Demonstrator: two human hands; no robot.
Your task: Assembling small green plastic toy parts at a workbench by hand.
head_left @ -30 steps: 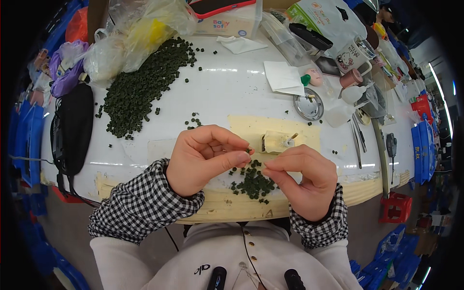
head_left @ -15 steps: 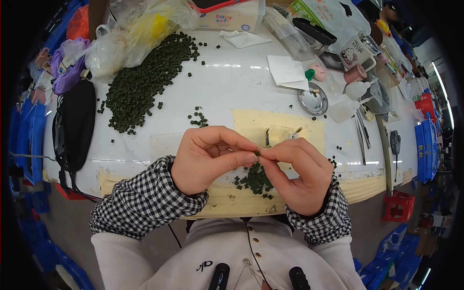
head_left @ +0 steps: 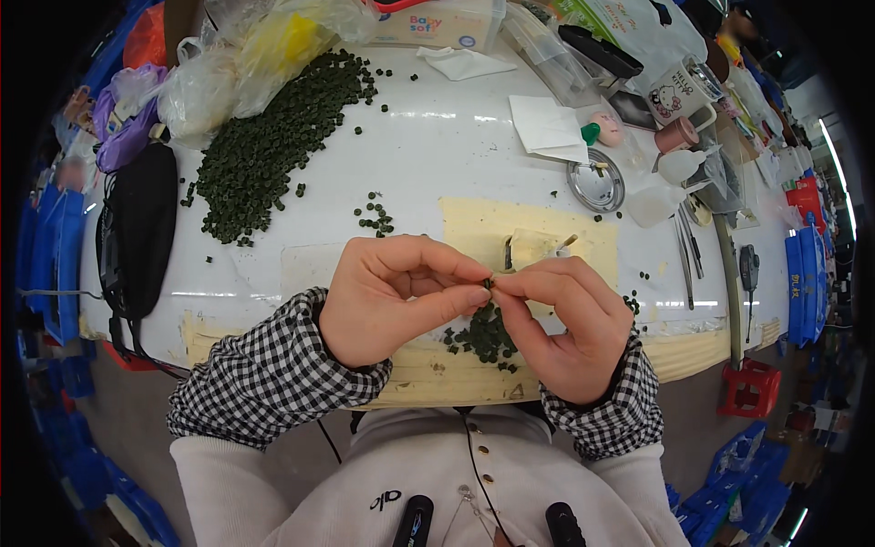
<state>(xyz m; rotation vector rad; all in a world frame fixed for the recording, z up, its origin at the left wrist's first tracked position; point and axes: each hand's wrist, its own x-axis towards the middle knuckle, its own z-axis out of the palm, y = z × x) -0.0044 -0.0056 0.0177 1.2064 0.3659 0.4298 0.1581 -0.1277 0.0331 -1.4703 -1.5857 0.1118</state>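
Note:
Both hands meet in front of me above the table's near edge, fingertips almost touching. My left hand [head_left: 387, 287] and my right hand [head_left: 570, 319] each pinch with thumb and forefinger at one small dark green piece [head_left: 488, 283]; its exact form is mostly hidden by the fingertips. Below them lies a small heap of dark green pieces [head_left: 488, 337], partly covered by my right hand. Just beyond my fingers, a small pale block fixture [head_left: 538, 246] with a short stick stands on a yellow sheet [head_left: 474, 217].
A large pile of dark green pieces [head_left: 264, 150] spreads at the far left, near plastic bags [head_left: 205, 96] and a black pouch [head_left: 146, 237]. To the right are a round metal dish [head_left: 596, 187], tweezers [head_left: 685, 260], a squeeze bottle [head_left: 656, 205] and a mug [head_left: 679, 93].
My hands stay almost in place, with the small green piece turned slightly between the fingertips. The view has shifted a little.

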